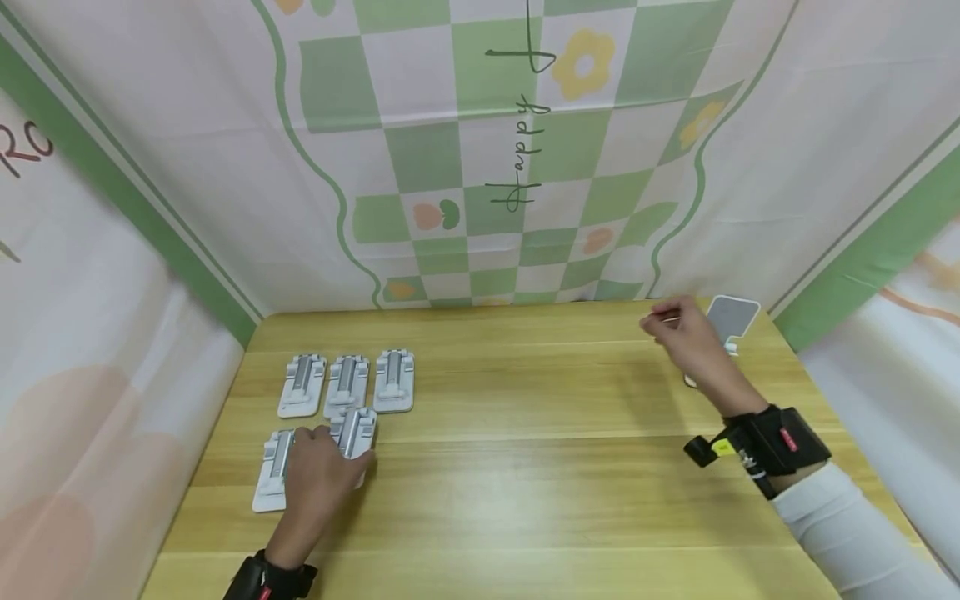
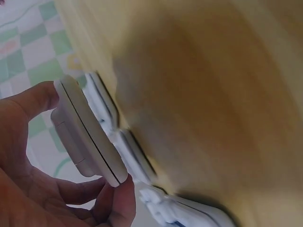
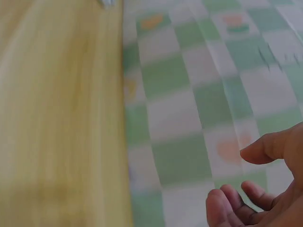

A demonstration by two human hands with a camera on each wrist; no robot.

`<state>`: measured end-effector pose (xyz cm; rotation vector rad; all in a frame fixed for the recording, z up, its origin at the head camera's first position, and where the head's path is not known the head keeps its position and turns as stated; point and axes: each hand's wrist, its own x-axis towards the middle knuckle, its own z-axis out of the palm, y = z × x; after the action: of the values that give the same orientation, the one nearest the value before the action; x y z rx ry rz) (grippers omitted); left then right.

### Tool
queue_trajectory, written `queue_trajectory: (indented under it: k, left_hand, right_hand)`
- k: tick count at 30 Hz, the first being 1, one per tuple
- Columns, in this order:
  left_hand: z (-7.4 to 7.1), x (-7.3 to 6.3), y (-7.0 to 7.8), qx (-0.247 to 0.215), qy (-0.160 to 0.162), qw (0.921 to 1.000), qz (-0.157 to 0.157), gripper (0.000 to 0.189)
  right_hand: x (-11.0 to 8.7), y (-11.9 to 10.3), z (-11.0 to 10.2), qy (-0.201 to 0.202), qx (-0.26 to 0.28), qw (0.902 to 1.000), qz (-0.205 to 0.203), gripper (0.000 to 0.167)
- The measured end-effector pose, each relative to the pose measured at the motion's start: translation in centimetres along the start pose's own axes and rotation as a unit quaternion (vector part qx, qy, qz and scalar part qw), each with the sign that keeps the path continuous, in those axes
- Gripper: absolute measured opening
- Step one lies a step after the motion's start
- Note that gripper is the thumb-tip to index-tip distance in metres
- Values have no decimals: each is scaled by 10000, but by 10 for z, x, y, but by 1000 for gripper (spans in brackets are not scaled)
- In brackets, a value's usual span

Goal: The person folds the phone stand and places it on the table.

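Note:
My left hand (image 1: 318, 471) grips a folded white phone stand (image 1: 354, 432) by its edges, thumb on one side and fingers on the other. In the left wrist view this phone stand (image 2: 90, 137) is seen edge-on, tilted in front of other stands. Another folded stand (image 1: 270, 483) lies just left of the hand, partly covered by it. At the far right, my right hand (image 1: 688, 342) hovers over the table with its fingers loosely bent and nothing between them. Beside it stands an unfolded phone stand (image 1: 732, 317), its base mostly hidden behind that hand.
Three folded phone stands (image 1: 393, 381) form a row at the back left of the wooden table (image 1: 510, 467). A checkered green and white curtain (image 1: 495, 167) rises at the table's back edge, with more cloth on both sides.

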<state>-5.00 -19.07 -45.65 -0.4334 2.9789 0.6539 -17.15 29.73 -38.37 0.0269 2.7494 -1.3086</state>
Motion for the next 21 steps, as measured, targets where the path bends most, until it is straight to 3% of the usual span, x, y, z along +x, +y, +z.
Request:
queue_trajectory:
  k: [5,9,15,21]
  left_hand:
    - [3,0,-11,54,-49,9999,-143,78]
    - [5,1,-14,116,-133,9996,-215,77]
    - [8,4,-16,251,-115,9994,-186,72]
    - [10,6,-18,316,-132,9992,-213,65]
  right_hand:
    - [21,30,-29,964,-852,9913,-261,50]
    - [36,61,-48,1455,-1707,9728,-586,48]
    - [45,96,-62,1532,-2565,9499,-915,44]
    - [45,107,-67,1487,-2623,9434,-1381,32]
